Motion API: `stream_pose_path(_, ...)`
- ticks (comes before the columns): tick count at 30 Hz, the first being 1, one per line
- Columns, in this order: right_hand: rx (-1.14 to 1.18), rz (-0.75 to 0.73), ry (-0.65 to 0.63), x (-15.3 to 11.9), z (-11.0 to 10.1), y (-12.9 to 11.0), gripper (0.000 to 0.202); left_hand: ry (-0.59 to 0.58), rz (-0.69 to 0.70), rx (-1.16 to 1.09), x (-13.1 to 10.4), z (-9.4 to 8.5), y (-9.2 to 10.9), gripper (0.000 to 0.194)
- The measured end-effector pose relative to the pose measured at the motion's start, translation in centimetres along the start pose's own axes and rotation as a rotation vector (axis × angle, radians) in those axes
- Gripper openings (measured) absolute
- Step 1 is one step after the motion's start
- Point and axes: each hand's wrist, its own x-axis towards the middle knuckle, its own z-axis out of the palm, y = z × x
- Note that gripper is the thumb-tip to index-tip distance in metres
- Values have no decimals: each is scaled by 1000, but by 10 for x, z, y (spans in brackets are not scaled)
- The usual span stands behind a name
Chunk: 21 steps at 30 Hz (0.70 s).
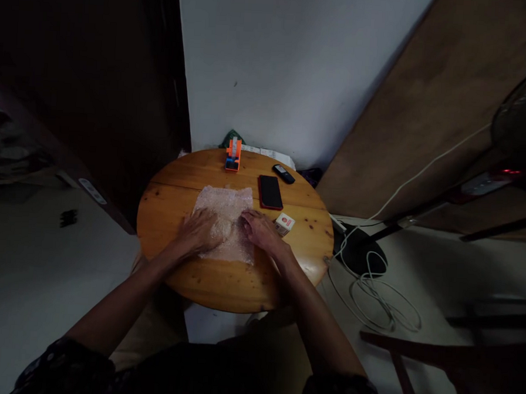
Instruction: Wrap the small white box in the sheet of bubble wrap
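A sheet of clear bubble wrap (227, 201) lies spread on the round wooden table (223, 286). My left hand (202, 230) rests on its left part with the fingers stretched out flat. At the right edge of the wrap, my right hand (261, 229) has its fingers bent and closed on the plastic. Between the hands the wrap looks crumpled; whether anything lies under it I cannot make out. Just beyond my right hand stands a small white box (284, 223) with a red mark.
An orange tape dispenser (233, 154) stands at the table's far side. A dark phone with a red edge (271, 193) and a small black keypad phone (283, 174) lie to the right. White cable (379, 297) coils on the floor by a fan base (366, 255).
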Motion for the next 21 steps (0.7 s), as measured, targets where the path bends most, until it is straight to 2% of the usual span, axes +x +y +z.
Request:
stream_pose_path(6, -92, 37, -24, -5, -5, -5, 37, 1, -4, 10, 0, -1, 2, 62)
stream_pose_path(12, -74, 60, -3, -10, -3, -7, 40, -45, 10, -33, -3, -4, -9, 78)
stream_pose_path(15, -64, 66, 4, -9, -1, -5, 41, -48, 1, -50, -8, -3, -12, 79)
stream_pose_path(18, -65, 72, 4, -8, 0, -4, 41, 18, -3, -42, -13, 1, -4, 71)
stream_pose_path(21, -74, 59, 4, -7, 0, -2, 41, 58, 61, -46, -15, 8, 13, 63)
